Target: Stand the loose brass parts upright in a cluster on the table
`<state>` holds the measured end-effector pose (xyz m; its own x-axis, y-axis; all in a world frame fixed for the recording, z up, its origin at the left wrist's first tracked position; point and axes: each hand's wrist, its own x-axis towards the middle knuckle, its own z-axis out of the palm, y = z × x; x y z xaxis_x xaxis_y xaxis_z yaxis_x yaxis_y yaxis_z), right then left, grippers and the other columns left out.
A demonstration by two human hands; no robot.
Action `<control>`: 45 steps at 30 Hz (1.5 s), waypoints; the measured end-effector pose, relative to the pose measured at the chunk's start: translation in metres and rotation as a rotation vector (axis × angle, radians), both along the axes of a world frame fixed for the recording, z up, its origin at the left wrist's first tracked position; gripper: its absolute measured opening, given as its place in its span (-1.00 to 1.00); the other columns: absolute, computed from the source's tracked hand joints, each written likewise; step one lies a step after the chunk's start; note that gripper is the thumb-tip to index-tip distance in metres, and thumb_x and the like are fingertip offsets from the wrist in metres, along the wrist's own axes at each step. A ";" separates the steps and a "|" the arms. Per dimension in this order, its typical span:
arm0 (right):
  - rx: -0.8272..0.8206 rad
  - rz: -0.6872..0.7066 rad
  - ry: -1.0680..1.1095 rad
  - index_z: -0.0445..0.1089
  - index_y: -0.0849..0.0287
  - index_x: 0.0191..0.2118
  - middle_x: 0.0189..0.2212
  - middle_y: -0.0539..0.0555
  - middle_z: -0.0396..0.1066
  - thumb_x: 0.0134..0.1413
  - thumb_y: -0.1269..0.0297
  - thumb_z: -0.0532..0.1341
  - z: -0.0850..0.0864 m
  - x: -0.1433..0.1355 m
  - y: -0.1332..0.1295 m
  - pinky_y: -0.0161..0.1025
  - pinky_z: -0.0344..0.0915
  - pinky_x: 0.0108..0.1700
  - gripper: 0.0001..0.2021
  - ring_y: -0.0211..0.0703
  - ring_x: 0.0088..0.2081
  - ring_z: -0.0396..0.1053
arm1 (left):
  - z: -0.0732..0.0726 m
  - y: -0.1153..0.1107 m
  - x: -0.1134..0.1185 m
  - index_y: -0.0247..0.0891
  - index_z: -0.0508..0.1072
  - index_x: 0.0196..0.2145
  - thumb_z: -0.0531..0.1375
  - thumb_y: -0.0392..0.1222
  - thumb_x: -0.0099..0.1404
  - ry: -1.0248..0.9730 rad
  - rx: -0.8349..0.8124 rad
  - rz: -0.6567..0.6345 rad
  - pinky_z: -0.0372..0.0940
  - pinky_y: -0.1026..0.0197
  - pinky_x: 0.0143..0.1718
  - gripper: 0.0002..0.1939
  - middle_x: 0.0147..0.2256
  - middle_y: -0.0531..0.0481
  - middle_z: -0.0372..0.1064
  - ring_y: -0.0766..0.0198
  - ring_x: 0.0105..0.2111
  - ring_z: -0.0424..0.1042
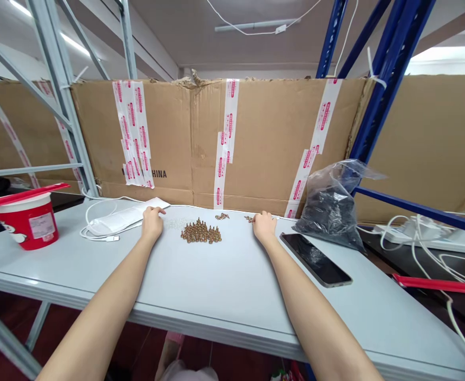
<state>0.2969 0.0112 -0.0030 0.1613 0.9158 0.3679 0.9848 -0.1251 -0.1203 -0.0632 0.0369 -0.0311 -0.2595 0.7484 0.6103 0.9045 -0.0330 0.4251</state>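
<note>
My left hand point(152, 222) rests on the table beside a scatter of small clear pieces point(174, 224). Its thumb points right, apart from the bent fingers, and nothing shows in it. My right hand point(264, 226) lies over a few small brass-coloured pieces point(249, 218), its fingers bent and slightly apart; their tips are partly hidden. Between the hands stands a dense group of small pointed brass-coloured pieces point(200, 232), mostly upright. Behind that group lies a little heap of similar loose pieces point(221, 216).
A phone point(315, 259) and a clear bag of dark contents point(333, 211) are at right. A white cable point(97, 236), a white packet point(125, 217) and a red bucket point(28, 222) stand left. Taped cardboard point(172, 127) closes the back of the table point(216, 286).
</note>
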 end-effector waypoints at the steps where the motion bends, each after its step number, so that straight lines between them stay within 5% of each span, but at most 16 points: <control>1: 0.011 0.006 -0.005 0.42 0.20 -0.16 -0.11 0.30 0.29 0.13 0.31 0.02 0.000 0.000 0.000 -0.11 0.01 -0.09 -0.73 0.00 -0.04 0.16 | 0.000 0.000 0.001 -0.26 0.42 -0.34 -0.04 -0.47 0.02 -0.002 0.001 -0.005 0.20 0.08 -0.12 -0.67 -0.27 -0.13 0.20 0.09 -0.17 0.25; 12: -0.013 0.175 -0.132 0.44 0.20 -0.25 -0.20 0.23 0.40 0.10 0.48 -0.01 -0.003 -0.004 0.004 -0.16 -0.01 -0.13 -0.72 -0.06 -0.13 0.27 | 0.001 0.000 0.005 -0.25 0.40 -0.34 -0.05 -0.45 0.01 -0.024 -0.002 -0.076 0.18 0.09 -0.06 -0.67 -0.24 -0.09 0.18 0.12 -0.13 0.23; 18: 0.089 0.257 -0.128 0.45 0.21 -0.32 -0.28 0.23 0.45 0.10 0.39 0.02 0.002 -0.014 0.000 -0.10 -0.05 -0.06 -0.76 -0.05 -0.12 0.27 | 0.006 -0.002 0.010 -0.27 0.38 -0.34 -0.05 -0.46 0.04 -0.028 0.059 -0.171 0.15 0.11 -0.01 -0.70 -0.25 -0.08 0.17 0.17 -0.14 0.23; 25: 0.168 0.467 0.609 0.46 0.14 -0.33 -0.31 0.07 0.49 0.01 0.24 0.11 0.014 -0.046 0.000 -0.25 0.16 -0.16 -0.81 -0.19 -0.26 0.37 | 0.027 -0.024 0.046 -0.23 0.35 -0.31 0.00 -0.42 0.13 0.008 0.225 -0.361 0.23 0.16 -0.12 -0.78 -0.24 -0.04 0.17 0.23 -0.15 0.23; 30: 0.068 0.739 1.167 0.45 0.26 -0.40 -0.42 0.13 0.48 -0.17 0.22 0.22 0.017 -0.076 -0.001 -0.26 0.25 -0.26 -0.79 -0.20 -0.37 0.37 | 0.040 -0.045 0.078 -0.21 0.35 -0.21 0.03 -0.23 0.26 0.251 0.341 -0.562 0.26 0.20 -0.21 -0.84 -0.19 -0.06 0.22 0.24 -0.17 0.25; 35: 0.073 0.821 1.324 0.45 0.23 -0.44 -0.45 0.10 0.47 -0.26 0.16 0.26 0.018 -0.101 -0.011 -0.25 0.24 -0.29 -0.76 -0.22 -0.40 0.34 | 0.043 -0.052 0.089 -0.21 0.38 -0.16 0.08 -0.09 0.25 0.584 0.477 -0.540 0.23 0.18 -0.22 -0.76 -0.23 -0.08 0.34 0.20 -0.23 0.24; 45: 0.018 0.798 1.439 0.45 0.19 -0.48 -0.47 0.05 0.47 -0.33 0.17 0.29 0.016 -0.114 -0.022 -0.23 0.24 -0.25 -0.78 -0.21 -0.39 0.34 | 0.045 -0.055 0.091 -0.25 0.42 -0.28 -0.02 -0.17 0.32 0.612 0.517 -0.517 0.18 0.22 -0.31 -0.77 -0.37 -0.06 0.39 0.27 -0.34 0.23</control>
